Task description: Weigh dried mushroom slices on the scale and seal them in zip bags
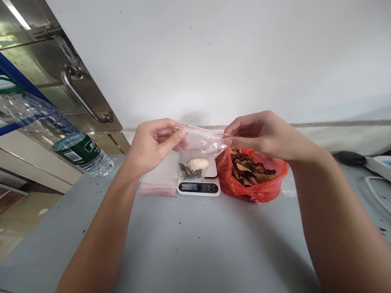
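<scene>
A clear zip-lock bag with a red seal line is stretched between my two hands. My left hand pinches its left top corner, and my right hand pinches the right top corner. At the bottom of the bag lie dark brown dried pieces and one pale, whitish piece. Directly below and behind the bag is a small white digital scale, its display reading 0.0. Whether the bag touches the scale I cannot tell. Beside the scale, under my right hand, an open red plastic bag holds many dried brown pieces.
Left of the scale lies a stack of flat zip-lock bags. A water bottle with a green label stands at the left on the grey table. A black mouse-like object and a white cable are at the right. A white wall rises behind.
</scene>
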A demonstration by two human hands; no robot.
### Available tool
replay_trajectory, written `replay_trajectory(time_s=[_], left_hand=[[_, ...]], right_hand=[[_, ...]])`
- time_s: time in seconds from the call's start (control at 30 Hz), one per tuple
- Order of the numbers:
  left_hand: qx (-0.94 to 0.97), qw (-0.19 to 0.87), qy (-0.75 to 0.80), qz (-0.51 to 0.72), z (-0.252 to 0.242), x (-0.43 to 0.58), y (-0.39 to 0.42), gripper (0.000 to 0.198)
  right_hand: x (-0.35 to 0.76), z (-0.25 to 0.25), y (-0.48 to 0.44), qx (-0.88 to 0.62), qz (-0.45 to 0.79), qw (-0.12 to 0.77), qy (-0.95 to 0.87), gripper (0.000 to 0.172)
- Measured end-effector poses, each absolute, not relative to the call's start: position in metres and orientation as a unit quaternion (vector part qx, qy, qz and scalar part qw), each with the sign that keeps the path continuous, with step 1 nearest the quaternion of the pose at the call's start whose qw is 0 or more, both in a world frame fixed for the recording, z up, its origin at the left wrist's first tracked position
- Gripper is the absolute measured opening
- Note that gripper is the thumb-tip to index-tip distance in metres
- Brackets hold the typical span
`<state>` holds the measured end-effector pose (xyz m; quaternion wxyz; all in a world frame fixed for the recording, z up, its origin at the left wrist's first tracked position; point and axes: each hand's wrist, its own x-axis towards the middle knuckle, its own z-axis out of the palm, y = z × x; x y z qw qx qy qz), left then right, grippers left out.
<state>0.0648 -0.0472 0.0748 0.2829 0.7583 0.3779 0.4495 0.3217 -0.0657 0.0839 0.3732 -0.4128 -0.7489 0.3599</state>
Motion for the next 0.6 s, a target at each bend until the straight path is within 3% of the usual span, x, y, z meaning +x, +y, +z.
replay_trajectory(time_s=[0.33,0.6], left_hand=[[0.728,0.286,0.375,0.497,0.0750,0.0692,-0.0542,0.011],[0.751,0.275,0.365,0.476,0.0736,0.0717,-0.0564,0.019]], right_hand=[[0.3197,0.0818,-0.0671,-0.416,0.310,0.370,-0.771,0.026],[0.3156,0.0776,-0.0632,-0.405,0.337,0.366,-0.767,0.025]])
